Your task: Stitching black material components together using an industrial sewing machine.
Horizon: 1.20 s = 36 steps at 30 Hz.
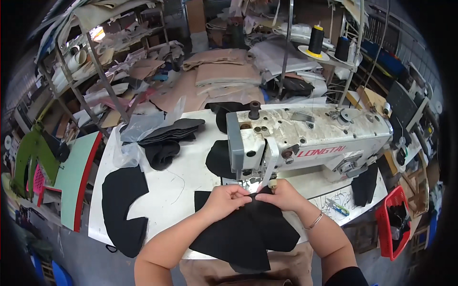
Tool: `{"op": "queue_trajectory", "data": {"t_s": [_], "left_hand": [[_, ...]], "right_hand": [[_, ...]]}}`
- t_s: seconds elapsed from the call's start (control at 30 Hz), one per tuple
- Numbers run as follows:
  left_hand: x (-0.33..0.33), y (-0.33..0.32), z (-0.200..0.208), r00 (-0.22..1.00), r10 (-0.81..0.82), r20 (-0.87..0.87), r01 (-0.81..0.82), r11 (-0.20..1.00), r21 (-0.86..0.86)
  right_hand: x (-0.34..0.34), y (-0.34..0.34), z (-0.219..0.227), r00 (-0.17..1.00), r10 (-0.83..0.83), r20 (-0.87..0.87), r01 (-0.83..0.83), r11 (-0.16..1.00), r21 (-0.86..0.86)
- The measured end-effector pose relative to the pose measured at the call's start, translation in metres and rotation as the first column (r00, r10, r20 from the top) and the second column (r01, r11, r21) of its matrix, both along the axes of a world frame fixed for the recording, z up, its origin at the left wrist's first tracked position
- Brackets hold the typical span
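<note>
Black cut fabric [238, 233] lies spread at the table's front edge, its far edge raised between my two hands. My left hand [228, 199] pinches that edge just in front of the presser foot of a white sewing machine [315, 133]. Close beside it, my right hand [282, 194] grips the same edge, thumb and fingers pressed together. A pale strip [270, 164] hangs down from the machine's head to the needle area. My fingers partly hide the needle and the fabric edge there.
A curved black fabric piece [121, 209] lies at left, behind it a stack of black pieces [167, 133] with clear plastic. Green-handled thread snips [338, 207] rest on the right. A red basket [395, 224] stands beyond the table's right edge. Thread cones [316, 42] stand behind the machine.
</note>
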<state>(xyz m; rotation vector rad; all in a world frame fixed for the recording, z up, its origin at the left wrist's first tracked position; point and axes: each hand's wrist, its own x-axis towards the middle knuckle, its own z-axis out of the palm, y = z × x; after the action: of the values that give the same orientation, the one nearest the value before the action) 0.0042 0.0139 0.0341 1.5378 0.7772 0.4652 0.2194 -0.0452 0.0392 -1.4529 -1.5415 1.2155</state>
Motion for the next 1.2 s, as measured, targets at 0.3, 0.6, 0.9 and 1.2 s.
{"op": "queue_trajectory", "data": {"t_s": [0.3, 0.6, 0.9, 1.2], "left_hand": [[0.005, -0.003, 0.002, 0.981, 0.082, -0.177, -0.034, 0.966, 0.258], [-0.017, 0.009, 0.0, 0.914, 0.31, -0.263, 0.026, 0.6, 0.8], [-0.012, 0.013, -0.001, 0.929, 0.25, -0.274, -0.058, 0.827, 0.559], [-0.014, 0.032, -0.005, 0.937, 0.147, -0.316, 0.063, 0.82, 0.569]], "right_hand": [[0.003, 0.0, -0.004, 0.986, 0.072, 0.151, -0.117, 0.942, 0.314], [-0.008, 0.012, -0.017, 0.931, -0.186, 0.314, 0.021, 0.885, 0.465], [-0.016, 0.011, -0.014, 0.848, -0.363, 0.387, 0.201, 0.895, 0.399], [-0.017, 0.015, -0.016, 0.849, -0.402, 0.343, 0.238, 0.871, 0.43]]}}
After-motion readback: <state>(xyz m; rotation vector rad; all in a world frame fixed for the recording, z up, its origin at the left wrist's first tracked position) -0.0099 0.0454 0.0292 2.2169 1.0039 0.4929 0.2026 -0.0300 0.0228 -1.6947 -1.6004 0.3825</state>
